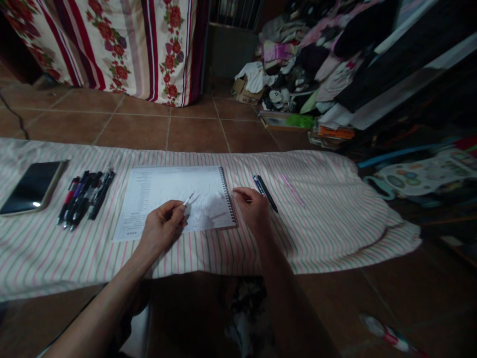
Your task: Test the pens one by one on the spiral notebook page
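Over the spiral notebook [164,191], my left hand [164,221] pinches a slim white stick with a thin dark tip [189,199], perhaps a part of a pen; its exact kind is too small to tell. My right hand [251,206] hovers just beyond the notebook's coiled edge, thumb and fingertips pressed together. Whatever sits in that pinch, if anything, is too small to make out. Close behind the right hand lie a blue-and-white pen [258,183] and a black pen piece [269,195]. A pink translucent stick [292,190] rests further right.
Several pens [85,196] lie in a bunch at left, beside a dark phone [32,186]. A striped cloth [335,209] covers the low table. Beyond are a floral curtain [141,49] and piled clothes [298,59]. A bottle [387,333] lies on the tiled floor.
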